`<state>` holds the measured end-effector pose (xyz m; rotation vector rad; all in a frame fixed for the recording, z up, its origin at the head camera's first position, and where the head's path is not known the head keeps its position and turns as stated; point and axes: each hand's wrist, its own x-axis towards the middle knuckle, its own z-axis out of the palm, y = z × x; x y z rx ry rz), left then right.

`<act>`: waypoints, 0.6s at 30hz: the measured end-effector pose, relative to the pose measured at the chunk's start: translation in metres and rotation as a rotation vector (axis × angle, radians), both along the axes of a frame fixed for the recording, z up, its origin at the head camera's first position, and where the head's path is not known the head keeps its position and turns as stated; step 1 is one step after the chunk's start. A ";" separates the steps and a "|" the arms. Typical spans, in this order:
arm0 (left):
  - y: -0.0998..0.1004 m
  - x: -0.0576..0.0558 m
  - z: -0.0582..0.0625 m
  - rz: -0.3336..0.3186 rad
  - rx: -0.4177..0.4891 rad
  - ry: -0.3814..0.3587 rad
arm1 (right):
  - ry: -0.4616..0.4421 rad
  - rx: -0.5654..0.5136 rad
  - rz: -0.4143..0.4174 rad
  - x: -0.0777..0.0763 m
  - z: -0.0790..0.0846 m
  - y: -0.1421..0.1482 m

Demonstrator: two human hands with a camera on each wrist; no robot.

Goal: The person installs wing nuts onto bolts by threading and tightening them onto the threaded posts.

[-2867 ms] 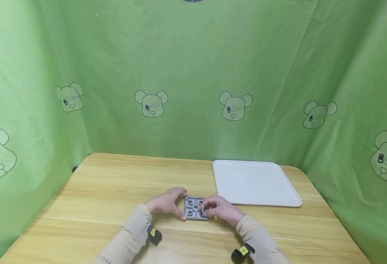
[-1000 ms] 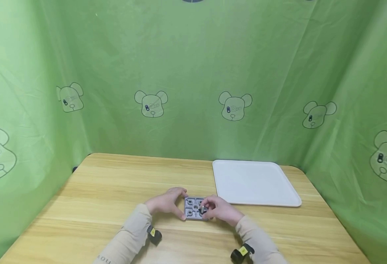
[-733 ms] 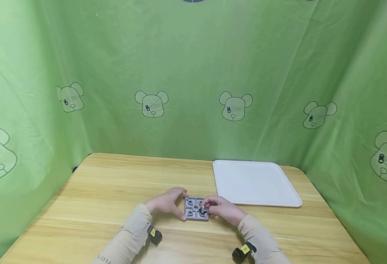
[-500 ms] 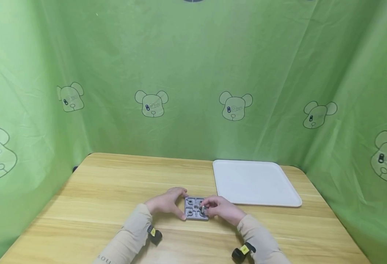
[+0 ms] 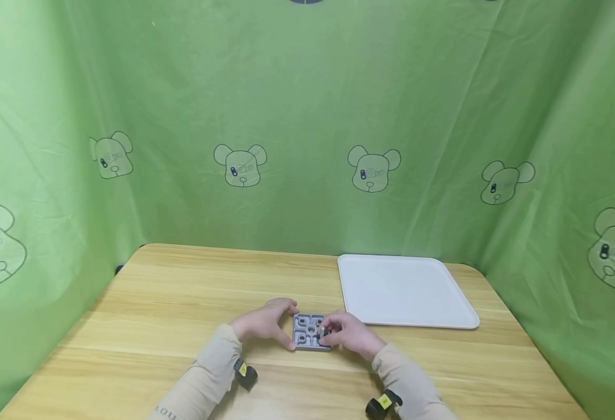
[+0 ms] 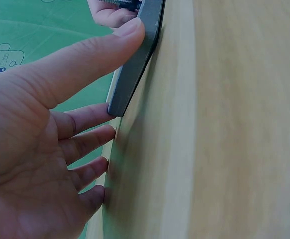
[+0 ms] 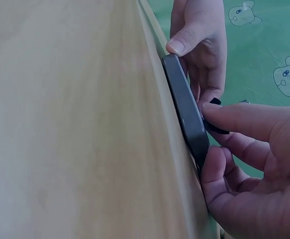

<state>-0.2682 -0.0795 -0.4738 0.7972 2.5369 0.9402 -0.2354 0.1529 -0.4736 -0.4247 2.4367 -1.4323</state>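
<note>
A square grey plate [image 5: 312, 348] with recessed pockets and round holes lies on the wooden table. My left hand [image 5: 265, 321] holds its left side, thumb at the near corner and fingers at the far one. The left wrist view shows that thumb over the plate's dark edge [image 6: 135, 74]. Over the plate's near right pocket, my right hand [image 5: 357, 333] pinches a small black knob with a threaded metal stud [image 5: 323, 333]. In the right wrist view the black knob [image 7: 217, 125] sits between thumb and fingers, right at the plate's face; the fingers partly hide it.
A white rectangular tray [image 5: 407, 291] lies behind and to the right of the plate, close to my right hand. Green curtain [image 5: 307, 116] with bear-head prints surrounds the table [image 5: 207, 280] at the back and sides. Each wrist wears a black camera.
My right fingers and wrist have shifted slightly back and forth, and the pinched knob shows at changing angles over the same pocket. My left hand and the plate have stayed in place.
</note>
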 end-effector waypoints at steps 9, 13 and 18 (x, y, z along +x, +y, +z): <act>0.000 0.000 0.000 -0.001 -0.005 0.008 | -0.003 0.022 0.004 -0.001 0.000 0.000; 0.000 0.000 0.000 -0.004 -0.008 0.008 | -0.071 -0.040 0.062 -0.005 -0.002 0.006; 0.000 0.000 -0.001 -0.003 -0.009 0.003 | -0.163 -0.127 0.123 -0.010 -0.007 0.015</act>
